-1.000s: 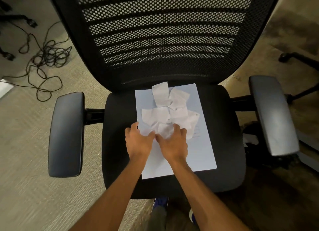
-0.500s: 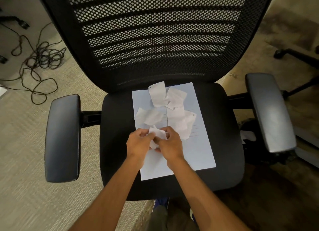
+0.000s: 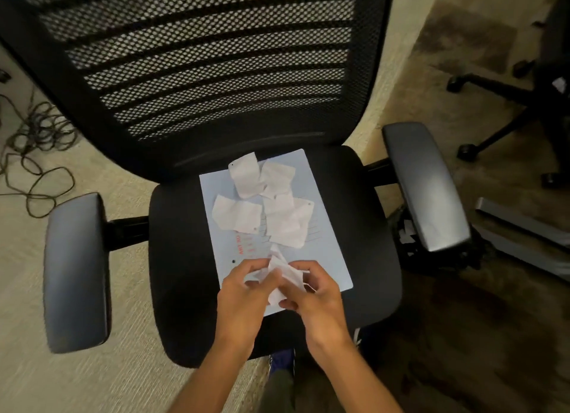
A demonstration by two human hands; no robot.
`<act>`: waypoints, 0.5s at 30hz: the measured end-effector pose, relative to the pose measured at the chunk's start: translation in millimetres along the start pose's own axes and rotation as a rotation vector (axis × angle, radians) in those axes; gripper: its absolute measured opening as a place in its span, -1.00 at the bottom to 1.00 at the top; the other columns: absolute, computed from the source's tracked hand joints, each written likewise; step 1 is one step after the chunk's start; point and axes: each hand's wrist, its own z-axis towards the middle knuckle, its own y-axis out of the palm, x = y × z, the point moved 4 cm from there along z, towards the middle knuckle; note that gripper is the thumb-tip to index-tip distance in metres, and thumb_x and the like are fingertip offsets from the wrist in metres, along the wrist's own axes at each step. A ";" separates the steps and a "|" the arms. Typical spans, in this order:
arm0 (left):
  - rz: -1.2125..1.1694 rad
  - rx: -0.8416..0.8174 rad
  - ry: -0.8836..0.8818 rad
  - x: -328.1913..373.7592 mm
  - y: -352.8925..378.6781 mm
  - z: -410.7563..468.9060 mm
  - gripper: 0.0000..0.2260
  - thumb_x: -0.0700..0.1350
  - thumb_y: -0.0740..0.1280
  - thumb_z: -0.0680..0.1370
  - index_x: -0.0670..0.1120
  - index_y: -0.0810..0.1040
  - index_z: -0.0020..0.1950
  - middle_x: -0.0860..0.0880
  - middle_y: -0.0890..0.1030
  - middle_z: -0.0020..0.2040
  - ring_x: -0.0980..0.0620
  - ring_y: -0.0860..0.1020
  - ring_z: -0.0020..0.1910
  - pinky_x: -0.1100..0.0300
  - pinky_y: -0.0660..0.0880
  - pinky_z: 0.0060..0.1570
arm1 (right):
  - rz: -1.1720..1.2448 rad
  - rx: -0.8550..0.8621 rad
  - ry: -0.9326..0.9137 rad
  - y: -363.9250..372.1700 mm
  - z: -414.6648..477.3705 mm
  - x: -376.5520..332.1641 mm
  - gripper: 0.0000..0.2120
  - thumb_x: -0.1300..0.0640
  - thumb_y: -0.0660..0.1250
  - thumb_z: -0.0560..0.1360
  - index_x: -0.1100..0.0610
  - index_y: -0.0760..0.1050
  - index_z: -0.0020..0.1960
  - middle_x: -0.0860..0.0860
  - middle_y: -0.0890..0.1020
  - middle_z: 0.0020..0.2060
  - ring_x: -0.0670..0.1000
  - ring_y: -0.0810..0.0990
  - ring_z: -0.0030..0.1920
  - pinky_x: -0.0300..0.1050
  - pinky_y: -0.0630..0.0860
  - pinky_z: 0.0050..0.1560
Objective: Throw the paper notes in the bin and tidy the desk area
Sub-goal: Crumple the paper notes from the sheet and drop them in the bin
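Note:
A large pale blue sheet (image 3: 327,258) lies on the black seat of an office chair (image 3: 179,258). Several white paper notes (image 3: 265,202) rest loose on its far half. Above the sheet's near end, my left hand (image 3: 243,301) and my right hand (image 3: 314,298) meet, and both pinch one crumpled white note (image 3: 280,273) between their fingers. No bin is in view.
The chair's mesh back (image 3: 200,60) rises behind the seat, with grey armrests on the left (image 3: 75,270) and right (image 3: 425,184). A tangle of black cable (image 3: 34,153) lies on the carpet at left. Another chair's wheeled base (image 3: 509,104) stands at right.
Both hands lifted a note off the pile, drew it toward me and crumpled it. The other notes stayed on the sheet. The view moved closer.

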 end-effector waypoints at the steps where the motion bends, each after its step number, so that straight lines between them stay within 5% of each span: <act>1: 0.014 -0.021 0.008 2.4 7.1 -5.5 -0.80 -0.04 0.53 0.46 0.13 0.65 0.06 0.16 0.60 0.19 0.04 0.58 0.15 -0.06 0.63 0.15 | 0.020 0.008 -0.005 -10.7 -5.4 -2.1 -0.80 0.10 0.56 0.42 0.00 0.64 0.02 0.01 0.72 -0.04 0.06 0.72 -0.01 -0.12 0.67 -0.16; 9: 0.212 -0.256 0.081 22.5 91.8 -32.2 -0.81 -0.02 0.52 0.48 0.15 0.66 0.07 0.10 0.66 0.17 0.01 0.67 0.08 0.05 0.67 0.09 | 0.201 0.178 -0.079 -104.7 -30.6 -12.9 -0.80 0.26 0.46 0.50 -0.01 0.69 0.03 0.05 0.74 -0.02 0.12 0.73 0.00 0.11 0.69 0.00; 15: 0.354 -0.412 0.109 19.3 176.2 -42.1 -0.78 -0.07 0.51 0.49 0.21 0.63 0.04 0.18 0.62 0.10 0.06 0.66 0.04 0.38 0.63 -0.12 | 0.294 0.322 -0.075 -182.0 -30.6 -16.0 -0.76 0.31 0.40 0.53 0.07 0.67 0.12 0.11 0.74 -0.01 0.19 0.72 0.02 0.13 0.67 0.01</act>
